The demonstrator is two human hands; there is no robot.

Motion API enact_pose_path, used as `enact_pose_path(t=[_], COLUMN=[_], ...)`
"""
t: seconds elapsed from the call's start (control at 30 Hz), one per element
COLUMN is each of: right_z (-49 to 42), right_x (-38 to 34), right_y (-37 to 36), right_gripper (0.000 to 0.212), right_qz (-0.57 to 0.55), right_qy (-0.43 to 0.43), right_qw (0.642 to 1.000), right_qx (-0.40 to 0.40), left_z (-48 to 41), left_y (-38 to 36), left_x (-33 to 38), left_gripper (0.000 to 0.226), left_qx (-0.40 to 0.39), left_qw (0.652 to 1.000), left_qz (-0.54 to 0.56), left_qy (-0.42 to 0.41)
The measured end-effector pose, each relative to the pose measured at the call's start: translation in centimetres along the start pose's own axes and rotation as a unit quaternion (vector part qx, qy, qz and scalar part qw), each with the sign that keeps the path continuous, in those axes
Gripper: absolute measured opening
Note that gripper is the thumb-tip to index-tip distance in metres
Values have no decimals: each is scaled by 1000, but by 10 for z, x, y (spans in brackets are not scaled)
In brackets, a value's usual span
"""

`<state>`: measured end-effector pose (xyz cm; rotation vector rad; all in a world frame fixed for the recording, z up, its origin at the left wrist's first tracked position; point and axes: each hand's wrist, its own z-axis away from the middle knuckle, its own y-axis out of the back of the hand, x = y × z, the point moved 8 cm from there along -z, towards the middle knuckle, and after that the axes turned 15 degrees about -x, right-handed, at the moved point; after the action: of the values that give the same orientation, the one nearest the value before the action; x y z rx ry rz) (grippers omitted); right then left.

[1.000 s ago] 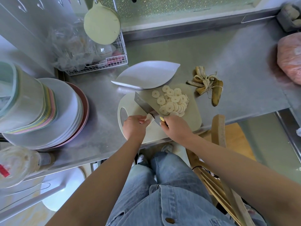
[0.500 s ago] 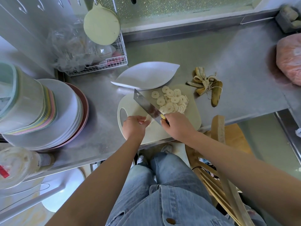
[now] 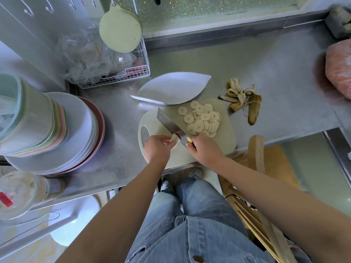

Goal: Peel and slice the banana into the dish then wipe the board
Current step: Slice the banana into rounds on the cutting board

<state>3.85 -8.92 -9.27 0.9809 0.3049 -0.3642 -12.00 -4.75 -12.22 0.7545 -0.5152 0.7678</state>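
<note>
The view is bright and evenly lit by soft daylight, seemingly from the speckled pane (image 3: 218, 10) at 12 o'clock. The steel counter (image 3: 275, 59) carries a dull sheen without hard glare. Shadows are faint and soft-edged: one lies under the dish (image 3: 171, 86) toward 7 o'clock, and a reddish one sits beside the bag (image 3: 340, 69) at 3 o'clock. The slices (image 3: 201, 118) at centre are sharp. Wide-angle distortion bows the counter's edges. The bowls (image 3: 28, 114) at 9 o'clock and the cup (image 3: 20, 192) at 8 o'clock look smeared.
</note>
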Motion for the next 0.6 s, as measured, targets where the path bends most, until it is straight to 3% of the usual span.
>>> enact_pose_path(t=[0.2, 0.6], right_z=[6, 8], right_x=[-8, -11], right_y=[20, 18], right_gripper=[43, 45], right_qz=[1, 32], right_qy=[22, 6], right_qw=[999, 999], right_qx=[34, -8], left_z=[-3, -3], left_y=[-1, -1], left_x=[-1, -1], left_gripper=[24, 22], left_qx=[-9, -7], left_qw=[1000, 1000], left_qz=[4, -2], left_qy=[8, 3])
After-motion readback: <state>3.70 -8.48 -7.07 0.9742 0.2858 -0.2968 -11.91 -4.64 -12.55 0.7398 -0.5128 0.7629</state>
